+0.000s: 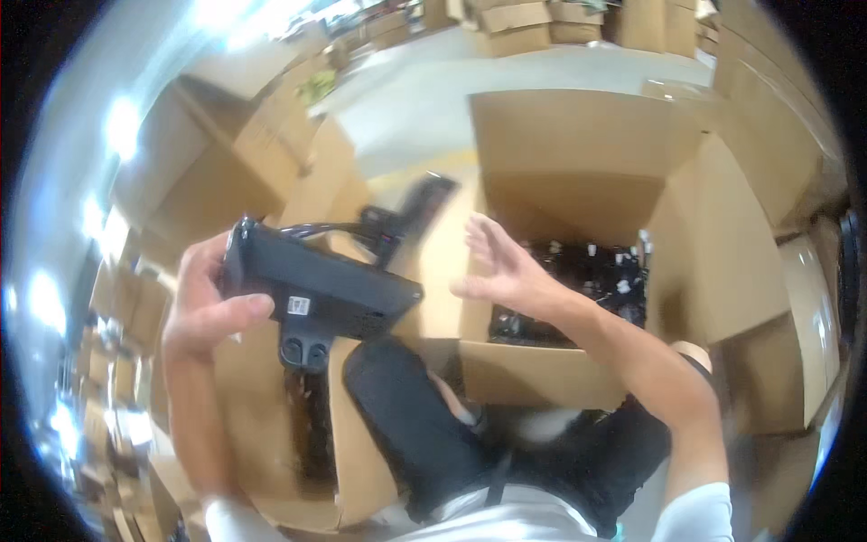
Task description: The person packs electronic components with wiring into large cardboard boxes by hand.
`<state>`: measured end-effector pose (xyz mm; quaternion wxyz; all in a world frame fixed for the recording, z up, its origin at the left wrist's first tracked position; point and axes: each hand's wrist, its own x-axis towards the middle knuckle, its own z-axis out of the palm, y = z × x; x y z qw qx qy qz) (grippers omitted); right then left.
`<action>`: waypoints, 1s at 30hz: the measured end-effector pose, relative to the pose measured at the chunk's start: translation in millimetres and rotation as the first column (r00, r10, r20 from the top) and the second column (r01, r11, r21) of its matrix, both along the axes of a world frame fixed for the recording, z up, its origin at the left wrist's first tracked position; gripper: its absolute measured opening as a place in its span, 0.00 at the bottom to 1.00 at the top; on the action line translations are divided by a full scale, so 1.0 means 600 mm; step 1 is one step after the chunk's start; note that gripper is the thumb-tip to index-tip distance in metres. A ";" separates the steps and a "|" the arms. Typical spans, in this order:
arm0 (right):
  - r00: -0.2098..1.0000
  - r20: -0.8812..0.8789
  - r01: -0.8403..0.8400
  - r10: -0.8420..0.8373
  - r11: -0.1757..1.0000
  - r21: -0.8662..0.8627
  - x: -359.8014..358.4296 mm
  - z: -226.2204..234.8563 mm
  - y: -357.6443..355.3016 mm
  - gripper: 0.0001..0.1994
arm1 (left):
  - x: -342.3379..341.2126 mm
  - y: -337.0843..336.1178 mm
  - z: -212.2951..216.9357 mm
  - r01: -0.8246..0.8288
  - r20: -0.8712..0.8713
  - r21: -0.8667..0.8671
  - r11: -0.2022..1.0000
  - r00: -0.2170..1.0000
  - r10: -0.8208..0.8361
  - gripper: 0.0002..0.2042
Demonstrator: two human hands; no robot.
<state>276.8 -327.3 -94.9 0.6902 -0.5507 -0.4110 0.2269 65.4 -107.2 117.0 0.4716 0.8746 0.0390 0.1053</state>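
Pale grey floor (415,104) spans the top centre of the frame, with brown cardboard boxes (515,29) along its far edge. Right of centre stands a large open brown cardboard carton (582,131) holding glossy black pieces with white specks (567,275). Another open brown cardboard carton (363,456) lies at lower left. Left of centre, an angular black hard-cased device (339,280) is gripped at its left end by the left hand (203,307), thumb across its face. Near the middle, the right hand (498,268) is open, apart from the device. Beyond the device's upper edge show a slim dark bar (422,212) and thin black cables (316,228); a small white label (297,305) sits on its face.
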 end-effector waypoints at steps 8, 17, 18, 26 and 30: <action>0.850 -0.526 0.130 -0.029 0.979 0.156 0.077 0.050 -0.153 0.20 | 0.241 -0.111 -0.164 0.196 0.280 -0.470 0.861 0.958 -0.065 0.34; 0.695 -0.548 0.389 -0.465 0.885 -0.256 0.150 -0.037 -0.242 0.15 | 0.419 -0.207 -0.367 -0.061 -0.061 -0.981 0.184 0.998 0.004 0.12; 0.757 -0.489 0.328 -0.433 0.899 -0.289 0.156 -0.044 -0.245 0.14 | 0.419 -0.202 -0.384 -0.129 -0.133 -0.962 0.242 0.991 0.000 0.14; 0.729 -0.518 0.476 -0.448 0.875 -0.087 0.194 -0.061 -0.247 0.11 | 0.429 -0.280 -0.391 -0.194 -0.219 -0.835 0.516 0.976 0.013 0.26; 0.773 -0.495 0.360 -0.397 0.917 -0.173 0.179 -0.103 -0.239 0.11 | 0.406 -0.291 -0.395 -0.170 -0.176 -0.903 0.395 0.984 0.022 0.25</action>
